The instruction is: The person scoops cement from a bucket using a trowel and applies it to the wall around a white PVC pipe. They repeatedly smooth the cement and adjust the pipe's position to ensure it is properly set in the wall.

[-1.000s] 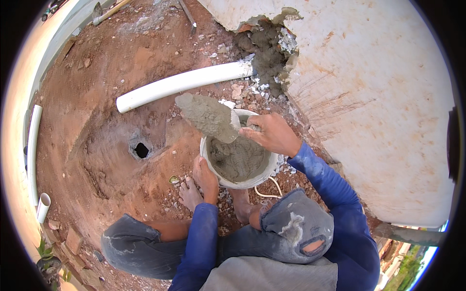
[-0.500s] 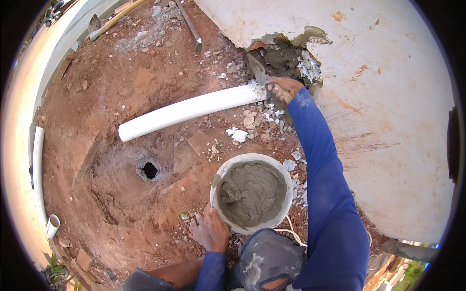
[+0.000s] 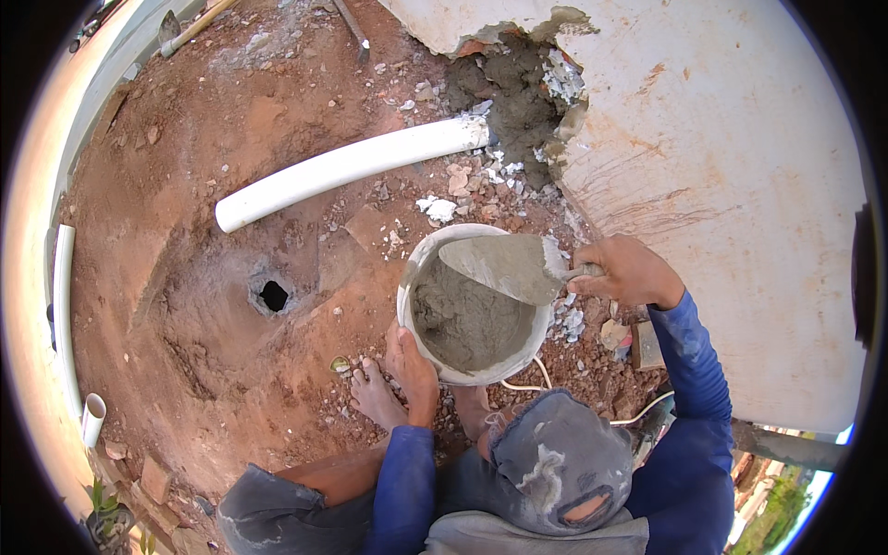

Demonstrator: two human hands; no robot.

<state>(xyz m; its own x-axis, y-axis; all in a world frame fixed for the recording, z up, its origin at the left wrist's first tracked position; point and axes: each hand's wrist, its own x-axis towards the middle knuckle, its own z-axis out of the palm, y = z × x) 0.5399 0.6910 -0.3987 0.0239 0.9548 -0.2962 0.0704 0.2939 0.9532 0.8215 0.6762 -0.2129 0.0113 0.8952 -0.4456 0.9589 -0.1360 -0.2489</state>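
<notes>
My right hand (image 3: 633, 270) grips the handle of a pointed trowel (image 3: 504, 264), its blade smeared grey and held over the right side of a bucket. The round, pale bucket (image 3: 407, 319) holds wet grey mortar (image 3: 467, 324). At its lower left rim, my left hand (image 3: 413, 368) is closed on the edge, fingers against the outer wall. Farther off, a white plastic pipe (image 3: 342, 178) lies on the soil, its far end meeting a broken hole in the wall (image 3: 518, 92) packed with grey mortar.
A white plastered wall (image 3: 731, 185) rises on the right. The red soil has a small dark hole (image 3: 273, 296) left of the bucket. Two tools, a hoe (image 3: 194, 28) and a metal bar (image 3: 354, 32), lie at the back. Another pipe (image 3: 67, 314) is at far left; rubble lies beside the wall.
My right hand has drawn the trowel back from the wall hole to above the bucket. The left hand stays at the bucket rim. The view has shifted slightly.
</notes>
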